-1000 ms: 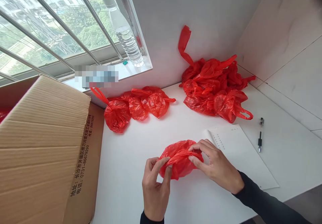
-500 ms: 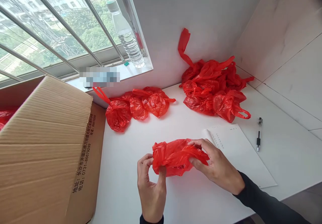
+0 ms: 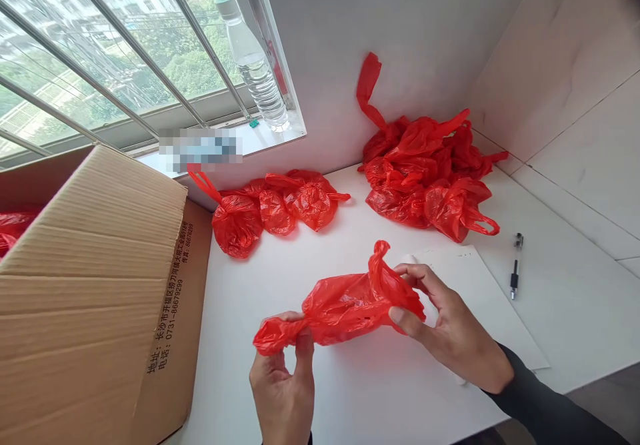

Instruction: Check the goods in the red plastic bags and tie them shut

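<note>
A thin red plastic bag point(image 3: 345, 305) is stretched sideways between my two hands, just above the white table point(image 3: 240, 392). My left hand point(image 3: 285, 378) pinches the bag's twisted left end between thumb and fingers. At the right end, my right hand point(image 3: 450, 325) has its thumb in front and its fingers behind, apart from each other, with the bag's edge between them. One handle of the bag sticks up near the right hand. Under and beside the right hand lies a sheet of white paper point(image 3: 490, 312).
Knotted red bags point(image 3: 313, 202) lie along the wall, with a larger red pile point(image 3: 415, 165) at the back right. A pen point(image 3: 515, 265) is at the right. An open cardboard box point(image 3: 100, 285) stands left. A water bottle point(image 3: 260, 78) is on the windowsill.
My left hand has moved left and down, drawing out the bag's left end. My right hand has shifted right, and a handle now stands up from the bag.
</note>
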`<state>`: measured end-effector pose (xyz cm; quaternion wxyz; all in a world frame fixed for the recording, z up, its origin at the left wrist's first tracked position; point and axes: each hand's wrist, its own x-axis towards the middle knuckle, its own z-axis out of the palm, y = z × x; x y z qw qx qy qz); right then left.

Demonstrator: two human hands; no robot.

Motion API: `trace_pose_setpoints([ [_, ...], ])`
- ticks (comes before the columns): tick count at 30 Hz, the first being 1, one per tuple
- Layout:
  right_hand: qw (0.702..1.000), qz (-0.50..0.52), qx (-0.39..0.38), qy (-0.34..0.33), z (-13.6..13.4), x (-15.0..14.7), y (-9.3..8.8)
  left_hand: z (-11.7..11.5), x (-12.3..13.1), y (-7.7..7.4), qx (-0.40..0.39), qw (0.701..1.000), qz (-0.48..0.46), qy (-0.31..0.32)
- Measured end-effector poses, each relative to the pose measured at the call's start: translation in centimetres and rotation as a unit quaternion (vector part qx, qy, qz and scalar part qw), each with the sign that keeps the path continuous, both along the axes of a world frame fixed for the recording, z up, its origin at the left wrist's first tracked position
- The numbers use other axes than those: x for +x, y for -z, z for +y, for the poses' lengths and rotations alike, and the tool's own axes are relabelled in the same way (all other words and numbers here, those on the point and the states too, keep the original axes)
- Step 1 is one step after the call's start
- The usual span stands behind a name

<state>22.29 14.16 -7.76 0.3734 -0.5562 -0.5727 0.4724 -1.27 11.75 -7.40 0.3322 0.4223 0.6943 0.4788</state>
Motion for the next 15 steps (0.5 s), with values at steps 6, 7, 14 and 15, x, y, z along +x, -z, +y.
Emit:
trace_pose_setpoints([
  [6,0.999,0.005,0.027,0.047,-0.2,0.1,-0.8,0.3,0.2,-0.8,-0.018,0.999,-0.026,-0.001],
  [7,0.998,0.004,0.033,0.056,-0.3,0.1,-0.8,0.3,0.2,-0.8,-0.013,0.999,-0.034,-0.007],
  [14,0.999,0.005,0.04,0.028,-0.5,0.2,-0.9,0.4,0.5,-1.4,-0.003,1.0,-0.021,-0.017],
  [15,0.999,0.002,0.034,0.024,-0.5,0.1,-1.0,0.4,0.8,-1.6,-0.01,1.0,-0.019,-0.015],
])
